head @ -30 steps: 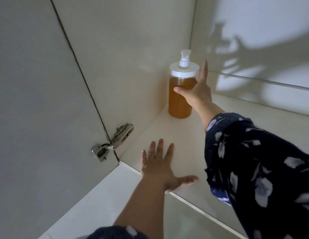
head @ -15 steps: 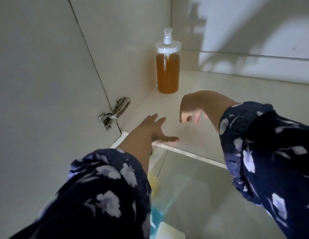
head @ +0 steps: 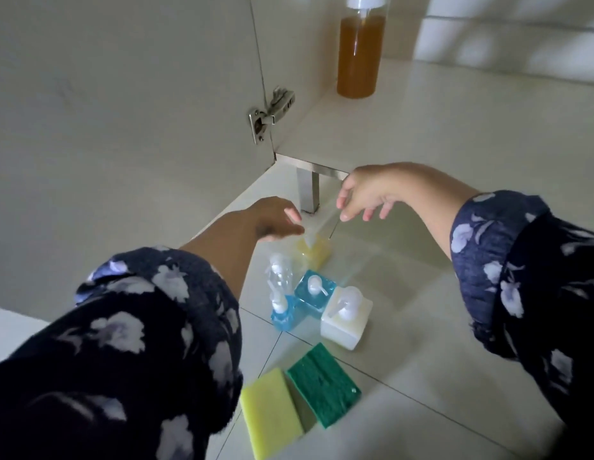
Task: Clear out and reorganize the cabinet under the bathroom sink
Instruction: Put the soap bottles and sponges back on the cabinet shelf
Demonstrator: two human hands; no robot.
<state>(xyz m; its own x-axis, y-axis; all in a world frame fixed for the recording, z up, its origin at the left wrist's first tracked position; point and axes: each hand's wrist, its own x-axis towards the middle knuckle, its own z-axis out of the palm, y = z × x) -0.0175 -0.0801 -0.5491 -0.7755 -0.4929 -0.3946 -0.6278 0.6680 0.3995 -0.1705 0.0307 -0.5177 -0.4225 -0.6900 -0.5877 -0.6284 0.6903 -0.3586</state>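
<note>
An amber pump bottle (head: 358,51) stands alone in the back left corner of the cabinet floor (head: 454,134). On the tiled floor in front sit a yellow square bottle (head: 313,252), a clear bottle (head: 279,273), two blue bottles (head: 313,293) (head: 282,312) and a white square pump bottle (head: 347,318). My left hand (head: 275,219) hovers just above the yellow bottle's pump, fingers loose, holding nothing. My right hand (head: 365,197) hangs open above the floor, in front of the cabinet's edge.
A yellow sponge (head: 270,413) and a green scouring sponge (head: 322,385) lie side by side on the tiles nearest me. The open cabinet door (head: 123,111) stands at the left with its metal hinge (head: 270,112). A metal cabinet leg (head: 308,192) stands below the front edge.
My view has tilted down from the cabinet to the floor items. Both hands have pulled back out of the cabinet; the right one let go of the amber bottle, which stays in the corner.
</note>
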